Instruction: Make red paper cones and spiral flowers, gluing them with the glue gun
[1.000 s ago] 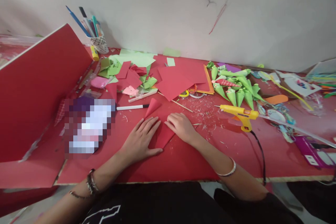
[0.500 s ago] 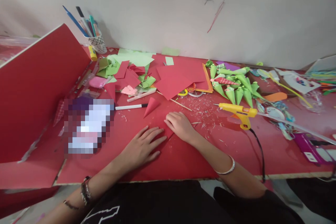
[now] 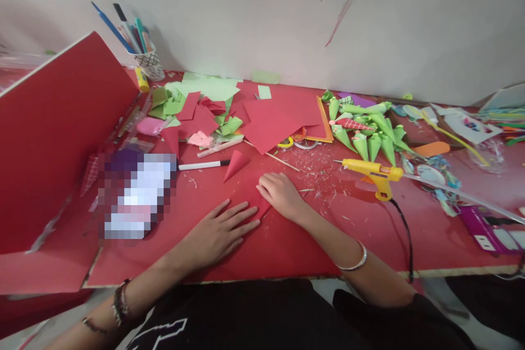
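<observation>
My left hand (image 3: 219,231) lies flat, fingers spread, on red paper (image 3: 250,190) that blends with the red tabletop. My right hand (image 3: 282,196) is curled, its fingers pressed together on the paper's right part. A dark edge of the sheet shows between my hands, but its full outline is hard to make out. Just beyond them lies a rolled red paper cone (image 3: 235,165), touching the cap end of a white marker (image 3: 200,165). A thin wooden stick (image 3: 283,162) rests farther back, partly under red sheets (image 3: 273,123).
A yellow glue gun (image 3: 375,174) with a black cord lies to the right, below a pile of green paper cones (image 3: 373,131). Paper scraps (image 3: 172,101) and a pen cup (image 3: 150,64) are at the back left. A blurred-out phone-like object (image 3: 141,194) lies left, beside a red board (image 3: 61,142).
My left hand has slid slightly down and left, its fingers a little straighter. My right hand stays in place on the paper. The view has shifted a little.
</observation>
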Demonstrator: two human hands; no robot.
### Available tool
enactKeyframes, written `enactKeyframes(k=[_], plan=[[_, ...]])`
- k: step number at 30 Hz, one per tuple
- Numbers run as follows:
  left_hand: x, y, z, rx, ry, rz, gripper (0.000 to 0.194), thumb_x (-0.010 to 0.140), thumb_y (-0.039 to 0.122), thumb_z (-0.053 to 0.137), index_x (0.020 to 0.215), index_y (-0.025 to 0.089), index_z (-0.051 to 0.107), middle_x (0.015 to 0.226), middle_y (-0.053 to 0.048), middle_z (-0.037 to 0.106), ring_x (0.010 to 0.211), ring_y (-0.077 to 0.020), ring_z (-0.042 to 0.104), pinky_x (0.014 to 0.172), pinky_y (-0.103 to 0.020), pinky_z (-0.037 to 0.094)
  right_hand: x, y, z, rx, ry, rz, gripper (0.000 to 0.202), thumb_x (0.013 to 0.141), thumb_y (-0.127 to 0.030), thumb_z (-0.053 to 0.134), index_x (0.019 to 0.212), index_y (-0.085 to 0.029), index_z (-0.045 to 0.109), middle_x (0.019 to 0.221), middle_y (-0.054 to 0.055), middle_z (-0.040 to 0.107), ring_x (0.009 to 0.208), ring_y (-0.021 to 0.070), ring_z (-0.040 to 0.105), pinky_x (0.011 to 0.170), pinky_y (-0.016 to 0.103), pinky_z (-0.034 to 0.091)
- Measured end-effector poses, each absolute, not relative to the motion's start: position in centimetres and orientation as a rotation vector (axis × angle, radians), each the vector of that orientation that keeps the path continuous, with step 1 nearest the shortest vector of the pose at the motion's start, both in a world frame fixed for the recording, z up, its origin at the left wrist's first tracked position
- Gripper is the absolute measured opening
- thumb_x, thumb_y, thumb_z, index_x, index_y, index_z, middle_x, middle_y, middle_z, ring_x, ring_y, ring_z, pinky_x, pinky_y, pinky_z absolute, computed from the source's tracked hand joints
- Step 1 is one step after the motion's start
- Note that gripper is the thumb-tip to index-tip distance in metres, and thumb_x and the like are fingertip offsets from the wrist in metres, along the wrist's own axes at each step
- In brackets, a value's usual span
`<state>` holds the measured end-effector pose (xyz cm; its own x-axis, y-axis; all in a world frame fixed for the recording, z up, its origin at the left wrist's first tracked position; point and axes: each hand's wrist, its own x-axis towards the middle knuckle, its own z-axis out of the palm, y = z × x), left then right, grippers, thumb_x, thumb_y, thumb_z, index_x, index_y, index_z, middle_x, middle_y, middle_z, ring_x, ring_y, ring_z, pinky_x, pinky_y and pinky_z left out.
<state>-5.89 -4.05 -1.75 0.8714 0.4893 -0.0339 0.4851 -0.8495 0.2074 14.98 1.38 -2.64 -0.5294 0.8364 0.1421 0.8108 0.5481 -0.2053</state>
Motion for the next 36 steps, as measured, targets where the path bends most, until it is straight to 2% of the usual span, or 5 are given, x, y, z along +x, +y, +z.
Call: enactKeyframes(k=[7,15,19,27,36], plan=[[-7.4,-3.6,-0.3,2.735,0.601,0.023,0.036,0.090,0.030,0.033,0.126,0.028,0.040,0.132,0.002,0.044,0.121,-0.0163,0.038,0.105,-0.039,0.017,15.0,1.4,-2.7,-1.389,-2.569,0.177,0.019,0.087,-0.021,0.042,0.070,-0.017,0.048,0.071,0.001,0.057,0.068,0.0145,0.048,0.064,0.026,0.024],[-5.9,-1.4,1.8,2.470,0.607,0.204,0.025,0.085,0.026,0.043,0.077,0.023,0.066,0.097,0.000,0.064,0.089,-0.0151,0.056,0.096,-0.036,0.033,15.0,1.4,-2.7,-1.394,-2.581,0.176,0.019,0.087,-0.023,0.042,0.071,-0.017,0.049,0.073,0.002,0.057,0.069,0.0147,0.049,0.064,0.026,0.024],[-4.3,-1.0,0.3,2.409,0.954,0.441,0.019,0.085,0.027,0.044,0.090,0.018,0.061,0.091,-0.004,0.062,0.086,-0.0158,0.054,0.079,-0.029,0.043,15.1,1.4,-2.6,-1.396,-2.582,0.185,0.018,0.087,-0.023,0.042,0.072,-0.017,0.049,0.073,0.002,0.057,0.070,0.0147,0.049,0.064,0.026,0.024],[-4.2,-2.0,-0.6,2.588,1.119,0.234,0.036,0.078,0.036,0.054,0.112,0.023,0.051,0.111,-0.004,0.056,0.099,-0.0233,0.048,0.083,-0.039,0.037,15.0,1.5,-2.8,-1.390,-2.572,0.195,0.019,0.087,-0.024,0.042,0.071,-0.017,0.048,0.073,0.002,0.057,0.069,0.0145,0.048,0.064,0.026,0.024],[-4.6,-2.4,-0.6,2.637,1.113,0.195,0.044,0.077,0.046,0.051,0.113,0.021,0.051,0.113,-0.007,0.055,0.099,-0.0247,0.049,0.082,-0.039,0.038,15.0,1.4,-2.7,-1.385,-2.566,0.208,0.021,0.088,-0.023,0.039,0.071,-0.017,0.048,0.072,0.002,0.057,0.069,0.0144,0.048,0.064,0.026,0.023]])
